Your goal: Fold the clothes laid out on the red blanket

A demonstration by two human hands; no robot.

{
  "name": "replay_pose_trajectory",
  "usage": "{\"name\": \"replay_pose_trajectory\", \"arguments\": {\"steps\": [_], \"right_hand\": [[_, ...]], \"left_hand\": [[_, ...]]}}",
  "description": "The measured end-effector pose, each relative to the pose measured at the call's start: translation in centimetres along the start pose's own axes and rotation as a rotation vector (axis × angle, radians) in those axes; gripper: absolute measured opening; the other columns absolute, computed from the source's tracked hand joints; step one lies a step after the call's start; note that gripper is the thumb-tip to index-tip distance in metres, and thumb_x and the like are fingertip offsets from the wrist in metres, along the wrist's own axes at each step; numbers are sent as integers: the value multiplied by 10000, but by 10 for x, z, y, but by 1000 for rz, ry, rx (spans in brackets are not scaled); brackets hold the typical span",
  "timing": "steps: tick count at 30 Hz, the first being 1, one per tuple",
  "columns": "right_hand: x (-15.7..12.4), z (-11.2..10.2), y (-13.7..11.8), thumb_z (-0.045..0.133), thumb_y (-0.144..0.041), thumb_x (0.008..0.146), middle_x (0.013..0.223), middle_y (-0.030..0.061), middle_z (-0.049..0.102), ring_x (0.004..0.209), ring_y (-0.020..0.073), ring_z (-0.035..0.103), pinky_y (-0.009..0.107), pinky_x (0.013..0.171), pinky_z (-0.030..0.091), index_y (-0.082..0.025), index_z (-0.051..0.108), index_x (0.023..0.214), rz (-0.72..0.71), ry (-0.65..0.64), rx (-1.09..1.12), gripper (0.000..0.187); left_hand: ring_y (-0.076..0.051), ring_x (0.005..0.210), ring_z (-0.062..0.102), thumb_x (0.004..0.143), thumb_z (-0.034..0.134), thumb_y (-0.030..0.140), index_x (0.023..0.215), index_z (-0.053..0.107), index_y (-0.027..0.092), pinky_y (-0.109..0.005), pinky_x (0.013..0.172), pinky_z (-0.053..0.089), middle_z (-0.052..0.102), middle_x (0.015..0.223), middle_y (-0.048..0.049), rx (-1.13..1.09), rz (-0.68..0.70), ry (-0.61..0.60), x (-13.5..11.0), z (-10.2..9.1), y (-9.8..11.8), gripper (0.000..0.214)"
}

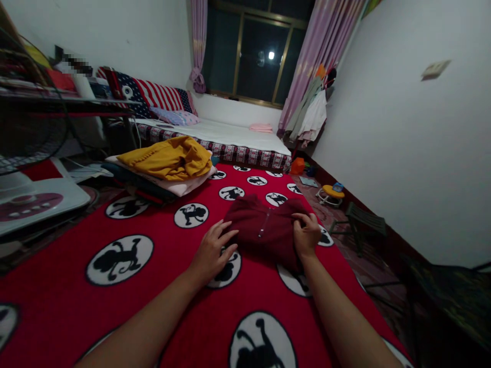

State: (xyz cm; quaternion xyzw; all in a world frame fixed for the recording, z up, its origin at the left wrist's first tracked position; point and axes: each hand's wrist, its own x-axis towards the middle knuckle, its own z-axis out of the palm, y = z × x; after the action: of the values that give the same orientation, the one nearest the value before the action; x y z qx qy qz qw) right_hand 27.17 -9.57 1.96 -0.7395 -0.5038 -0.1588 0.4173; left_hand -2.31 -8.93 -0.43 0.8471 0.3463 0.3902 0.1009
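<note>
A folded maroon garment (253, 225) lies on the red blanket (161, 312), with a short zip-like strip running down its middle. My left hand (215, 250) is at the garment's left edge, fingers spread and apart, the tips close to or touching the cloth. On the opposite side, my right hand (308, 234) has its fingers curled over the right edge, the thumb side partly hidden. To the upper left sits a pile of folded clothes, topped by a mustard-yellow garment (169, 157) over a pale pink one (187, 187) and darker cloth.
Beyond the blanket stands a bed (230, 134) below the window. A fan (30, 191) and a cluttered desk (115, 101) are at left. Along the right wall are a yellow stool (332, 191), a small folding stool (366, 220) and a camouflage-patterned chair (452, 291).
</note>
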Motion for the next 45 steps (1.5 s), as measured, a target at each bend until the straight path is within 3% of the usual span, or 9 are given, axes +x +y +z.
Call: {"name": "replay_pose_trajectory", "arguments": {"steps": [5,8,14,20,23,27,33,41,45], "right_hand": [[6,-14,-8,523,-134,734,1107,96,579,1046,279,500,400,853,387,-230,729,901,-34,-79,-233,282],[27,-8,-34,502,-89,721,1167,79,587,1088,257,503,392,891,396,-227,703,949,-138,-110,-119,334],[55,55,-81,567,-131,748,1040,74,682,931,195,627,331,865,481,-168,666,1060,28,-460,358,329],[62,106,-106,462,-283,888,878,105,702,487,129,604,262,490,492,-81,459,1357,192,-540,455,510],[68,111,-108,633,-224,775,734,36,698,474,115,591,240,516,486,-126,616,1203,162,-574,463,439],[76,111,-109,658,-198,714,731,57,711,682,182,656,291,719,499,-131,733,832,102,-479,419,154],[75,113,-120,474,-277,850,1035,118,689,983,203,608,298,916,429,-121,693,987,22,-167,365,301],[63,134,-109,532,-187,816,953,86,707,967,220,626,325,903,440,-176,719,899,-9,-538,135,205],[54,123,-117,586,-168,775,1277,153,578,1188,243,542,339,983,412,-131,578,1246,-11,-619,113,472]], "left_hand": [[-269,1286,418,892,560,292,1234,588,225,-479,1072,373,558,1293,-84,-1,15,-47,3,3,7,349],[-257,1253,451,899,546,284,1157,625,226,-458,1062,384,522,1312,-91,-29,-64,33,4,3,10,276],[-221,1034,608,880,562,311,1252,504,190,-395,921,486,624,1125,-96,-243,-438,192,7,2,1,395],[-223,956,644,887,541,392,1225,535,210,-366,859,490,677,997,-74,-239,-562,147,8,-2,-6,385],[-237,959,644,906,493,436,1208,552,207,-368,842,486,687,981,-83,-191,-608,122,10,-4,-7,383],[-215,876,649,888,522,429,1115,590,208,-326,768,484,688,914,-64,-215,-634,109,12,-4,-10,324],[-161,715,634,836,597,312,1093,534,230,-261,659,452,682,833,-4,-258,-686,134,14,-4,-12,277],[-198,715,638,868,558,327,1114,591,258,-267,597,397,698,821,-19,10,-622,19,16,-7,-9,258],[-210,703,645,868,551,346,1110,607,258,-271,590,395,702,796,-24,90,-629,3,17,-6,-12,264]]}}
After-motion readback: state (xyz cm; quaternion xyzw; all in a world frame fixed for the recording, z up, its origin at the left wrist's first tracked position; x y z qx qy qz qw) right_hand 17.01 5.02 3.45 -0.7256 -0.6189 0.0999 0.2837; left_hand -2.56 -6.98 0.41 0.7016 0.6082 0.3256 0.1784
